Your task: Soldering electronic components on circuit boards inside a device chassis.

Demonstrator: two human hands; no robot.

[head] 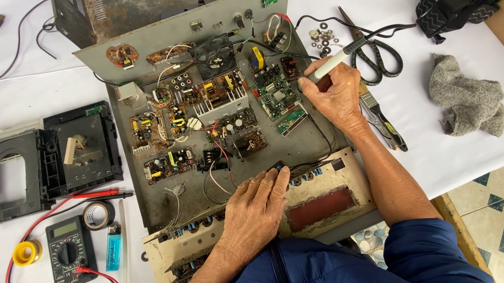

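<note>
An opened electronic chassis (175, 203) lies on the table, its grey base covered with several circuit boards and wires. My right hand (336, 92) grips a soldering iron (338, 59) with a white handle, its tip hidden behind my fingers at a green board (276, 96) on the chassis's right side. My left hand (256, 211) rests flat, palm down, on the chassis's front panel (328, 206), fingers pointing at the boards. It holds nothing.
Left of the chassis lie a black disc-drive frame (42, 163), a multimeter (69, 253) with red leads, black tape (100, 214), a yellow solder spool (25, 252) and a blue lighter (114, 246). Scissors (375, 53), a brush (381, 117), a grey cloth (466, 96) and a black strap (458, 3) lie right.
</note>
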